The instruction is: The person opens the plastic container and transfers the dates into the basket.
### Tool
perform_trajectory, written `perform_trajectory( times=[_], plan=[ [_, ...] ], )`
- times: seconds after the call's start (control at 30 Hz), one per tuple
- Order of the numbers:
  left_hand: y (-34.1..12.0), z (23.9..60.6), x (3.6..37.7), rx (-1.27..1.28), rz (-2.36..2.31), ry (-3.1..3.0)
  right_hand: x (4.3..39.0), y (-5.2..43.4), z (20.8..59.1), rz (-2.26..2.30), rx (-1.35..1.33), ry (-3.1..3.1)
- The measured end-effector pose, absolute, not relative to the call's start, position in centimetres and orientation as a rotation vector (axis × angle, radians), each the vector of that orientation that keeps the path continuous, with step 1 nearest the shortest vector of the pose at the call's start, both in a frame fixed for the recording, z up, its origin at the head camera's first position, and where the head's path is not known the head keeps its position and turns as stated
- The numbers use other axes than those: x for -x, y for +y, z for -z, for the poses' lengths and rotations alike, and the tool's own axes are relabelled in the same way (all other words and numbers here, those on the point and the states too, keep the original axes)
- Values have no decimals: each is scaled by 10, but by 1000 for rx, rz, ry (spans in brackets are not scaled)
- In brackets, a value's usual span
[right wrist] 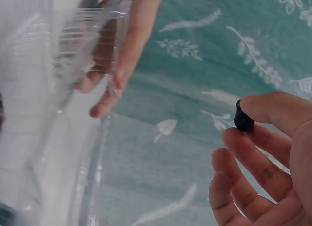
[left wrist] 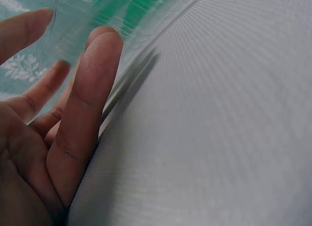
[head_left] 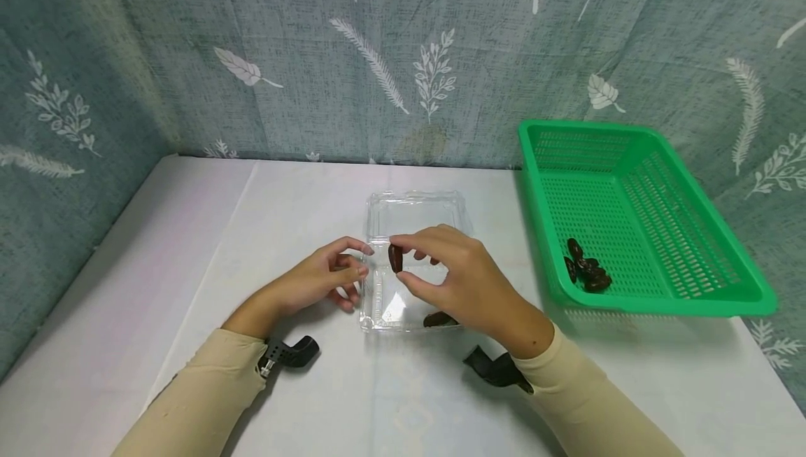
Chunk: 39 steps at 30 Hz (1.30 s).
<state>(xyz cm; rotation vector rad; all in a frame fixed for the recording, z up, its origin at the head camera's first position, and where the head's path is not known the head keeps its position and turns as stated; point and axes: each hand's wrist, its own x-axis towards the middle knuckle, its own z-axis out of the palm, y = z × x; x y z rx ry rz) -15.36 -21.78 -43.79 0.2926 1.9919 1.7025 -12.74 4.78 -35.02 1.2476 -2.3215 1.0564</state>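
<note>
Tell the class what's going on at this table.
A person's right hand pinches a dark, date-like piece over an open clear plastic box. The left hand is by the box's left side, holding nothing. At least one similar piece lies in the box, and several more sit in the green basket to the right.

Room type unclear — leafy fabric point(head_left: 302, 79) hung around white table point(head_left: 290, 212)

The clear, rectangular plastic clamshell box point(head_left: 417, 216) is thin and glossy. At three o'clock, the green, rectangular perforated plastic basket point(head_left: 661, 305) has a soft sheen; the dark brown oblong fruits point(head_left: 592, 275) inside look shiny. The grey-green leaf-printed cloth curtain point(head_left: 302, 44) at twelve looks coarse, matt; the beige cloth sleeve point(head_left: 585, 401) at five, matt.
</note>
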Motion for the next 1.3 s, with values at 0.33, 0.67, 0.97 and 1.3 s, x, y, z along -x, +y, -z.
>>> perform_trajectory(
  times=[0.33,0.67,0.97,1.3],
  plan=[
    [-219,440,153,-308,-1706,1991,126,62,335,-1091,-1195,-2188],
    [-218,441,153,-310,-1711,1977,128,82,324,-1013,-1129,-2070],
    [-219,440,153,-317,-1709,1980,131,102,318,-868,-1105,-2114],
    [-220,441,154,-328,-1720,1981,141,138,320,-750,-1003,-2157]
  ],
)
